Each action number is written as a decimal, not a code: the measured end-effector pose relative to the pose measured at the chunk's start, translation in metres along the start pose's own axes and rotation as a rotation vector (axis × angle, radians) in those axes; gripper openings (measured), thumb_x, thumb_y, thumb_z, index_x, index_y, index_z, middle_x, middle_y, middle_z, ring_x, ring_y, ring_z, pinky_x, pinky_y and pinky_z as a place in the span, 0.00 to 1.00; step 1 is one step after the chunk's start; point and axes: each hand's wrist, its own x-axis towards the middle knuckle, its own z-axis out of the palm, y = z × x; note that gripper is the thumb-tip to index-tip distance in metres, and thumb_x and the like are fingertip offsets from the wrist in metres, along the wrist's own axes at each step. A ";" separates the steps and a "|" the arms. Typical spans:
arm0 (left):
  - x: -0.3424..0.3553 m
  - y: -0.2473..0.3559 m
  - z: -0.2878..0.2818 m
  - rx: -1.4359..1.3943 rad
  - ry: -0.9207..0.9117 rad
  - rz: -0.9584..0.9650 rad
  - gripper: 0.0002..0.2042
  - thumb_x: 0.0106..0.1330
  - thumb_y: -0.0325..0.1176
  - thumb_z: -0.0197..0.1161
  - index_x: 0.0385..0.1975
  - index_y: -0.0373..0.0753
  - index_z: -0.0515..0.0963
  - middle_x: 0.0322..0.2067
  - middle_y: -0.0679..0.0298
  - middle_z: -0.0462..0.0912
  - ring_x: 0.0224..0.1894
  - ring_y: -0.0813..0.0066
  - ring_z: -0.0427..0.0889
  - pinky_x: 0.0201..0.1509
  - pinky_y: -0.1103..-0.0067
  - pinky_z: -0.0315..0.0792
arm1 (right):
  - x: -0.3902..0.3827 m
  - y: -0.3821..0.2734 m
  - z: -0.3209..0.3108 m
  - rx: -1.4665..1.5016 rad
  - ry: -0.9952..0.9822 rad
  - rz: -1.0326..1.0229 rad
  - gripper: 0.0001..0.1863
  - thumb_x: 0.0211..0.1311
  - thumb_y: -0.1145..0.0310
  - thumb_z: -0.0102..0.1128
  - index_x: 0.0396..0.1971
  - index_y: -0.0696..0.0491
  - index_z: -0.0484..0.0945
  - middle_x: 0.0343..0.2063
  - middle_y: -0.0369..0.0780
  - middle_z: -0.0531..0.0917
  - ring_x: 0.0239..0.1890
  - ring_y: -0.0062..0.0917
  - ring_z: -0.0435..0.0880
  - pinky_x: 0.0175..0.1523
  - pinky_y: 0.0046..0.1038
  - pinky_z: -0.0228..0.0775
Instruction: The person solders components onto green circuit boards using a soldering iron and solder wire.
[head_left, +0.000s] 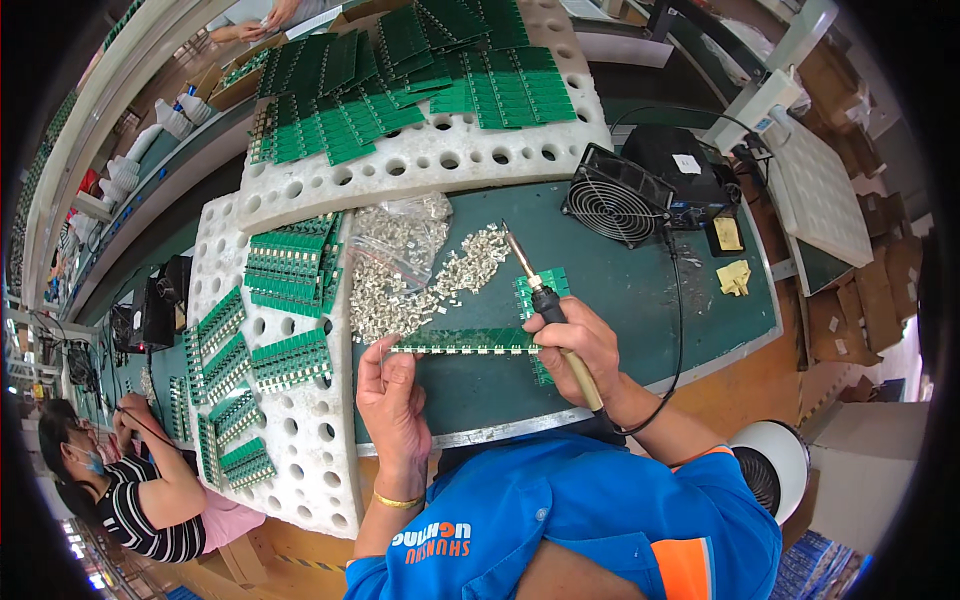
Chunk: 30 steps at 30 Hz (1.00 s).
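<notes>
Between my hands a long green circuit board strip (465, 341) is held level, with a row of small white connectors along its near edge. My left hand (392, 395) pinches the strip's left end. My right hand (585, 350) is wrapped round a soldering iron (545, 300), its tip pointing up and away, and its fingers also touch the strip's right end. Another green circuit board (553, 281) lies on the green bench partly behind my right hand. Beyond the strip is a loose heap of small white connectors (470, 262) beside a clear plastic bag of them (405, 235).
White foam boards with holes (300, 425) bear several groups of green boards (290, 265); more boards (400, 80) are piled at the back. A black fan (615, 205), a soldering station (680, 165) and yellow sponges (733, 278) stand right. The iron's cable (680, 320) hangs rightward. A co-worker (125, 480) sits left.
</notes>
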 end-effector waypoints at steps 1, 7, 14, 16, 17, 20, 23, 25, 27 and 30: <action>0.000 0.000 -0.001 0.000 0.003 0.003 0.16 0.70 0.27 0.64 0.55 0.38 0.73 0.36 0.67 0.85 0.21 0.96 0.64 0.19 0.93 0.54 | 0.000 0.000 0.001 0.010 -0.003 0.003 0.13 0.56 0.80 0.67 0.40 0.53 0.76 0.33 0.45 0.82 0.32 0.36 0.82 0.37 0.33 0.76; -0.002 0.002 0.000 -0.026 0.041 -0.034 0.15 0.69 0.24 0.65 0.54 0.40 0.73 0.35 0.71 0.83 0.22 0.95 0.66 0.19 0.93 0.54 | -0.001 0.001 0.003 0.029 -0.018 0.005 0.12 0.57 0.80 0.66 0.40 0.54 0.76 0.35 0.46 0.83 0.32 0.36 0.81 0.37 0.32 0.75; -0.004 0.005 0.009 0.033 0.067 -0.029 0.15 0.68 0.27 0.67 0.53 0.41 0.73 0.28 0.76 0.76 0.18 0.94 0.62 0.18 0.91 0.52 | -0.004 0.001 0.000 0.021 -0.026 0.025 0.09 0.62 0.78 0.64 0.40 0.55 0.75 0.36 0.46 0.84 0.31 0.34 0.80 0.37 0.33 0.75; -0.004 0.004 0.008 0.026 0.065 -0.028 0.16 0.68 0.27 0.67 0.53 0.41 0.73 0.28 0.76 0.76 0.18 0.94 0.62 0.18 0.91 0.52 | -0.005 0.001 0.001 0.019 -0.028 0.020 0.09 0.62 0.77 0.64 0.40 0.55 0.75 0.36 0.46 0.84 0.31 0.34 0.80 0.37 0.33 0.74; -0.004 0.004 0.007 0.020 0.057 -0.033 0.16 0.68 0.27 0.67 0.53 0.41 0.73 0.29 0.76 0.77 0.18 0.94 0.63 0.18 0.91 0.52 | -0.005 0.001 0.001 0.009 -0.026 0.018 0.09 0.63 0.77 0.64 0.40 0.56 0.75 0.36 0.46 0.84 0.30 0.34 0.80 0.36 0.33 0.74; -0.004 0.004 0.006 0.017 0.051 -0.028 0.16 0.68 0.27 0.67 0.53 0.41 0.73 0.29 0.76 0.77 0.19 0.94 0.63 0.18 0.91 0.52 | -0.005 0.002 0.000 0.000 -0.034 0.004 0.09 0.63 0.76 0.64 0.40 0.55 0.75 0.36 0.46 0.84 0.30 0.34 0.79 0.35 0.33 0.74; -0.004 0.005 0.007 0.021 0.048 -0.029 0.16 0.68 0.26 0.67 0.53 0.40 0.73 0.28 0.77 0.75 0.19 0.94 0.62 0.19 0.91 0.52 | -0.005 -0.001 -0.003 -0.016 -0.054 0.005 0.11 0.60 0.78 0.66 0.40 0.54 0.75 0.36 0.46 0.84 0.31 0.36 0.80 0.36 0.33 0.75; -0.005 0.008 0.007 0.004 0.038 -0.022 0.16 0.68 0.24 0.65 0.53 0.39 0.73 0.28 0.77 0.74 0.19 0.94 0.62 0.19 0.91 0.52 | 0.001 -0.003 -0.004 -0.031 -0.066 -0.040 0.13 0.56 0.80 0.67 0.40 0.53 0.76 0.36 0.46 0.84 0.32 0.37 0.81 0.37 0.34 0.76; -0.006 0.011 0.008 -0.013 0.028 -0.016 0.15 0.68 0.23 0.64 0.53 0.39 0.73 0.27 0.77 0.73 0.19 0.94 0.61 0.19 0.91 0.52 | 0.005 -0.005 -0.007 -0.045 -0.080 -0.084 0.16 0.52 0.81 0.68 0.39 0.52 0.76 0.36 0.46 0.84 0.34 0.38 0.82 0.37 0.34 0.77; -0.007 0.013 0.009 -0.007 -0.007 0.005 0.17 0.66 0.19 0.58 0.54 0.38 0.71 0.29 0.75 0.73 0.19 0.94 0.59 0.19 0.92 0.51 | 0.005 -0.007 -0.010 -0.049 -0.101 -0.105 0.19 0.44 0.83 0.69 0.37 0.50 0.77 0.37 0.46 0.83 0.35 0.40 0.83 0.38 0.36 0.78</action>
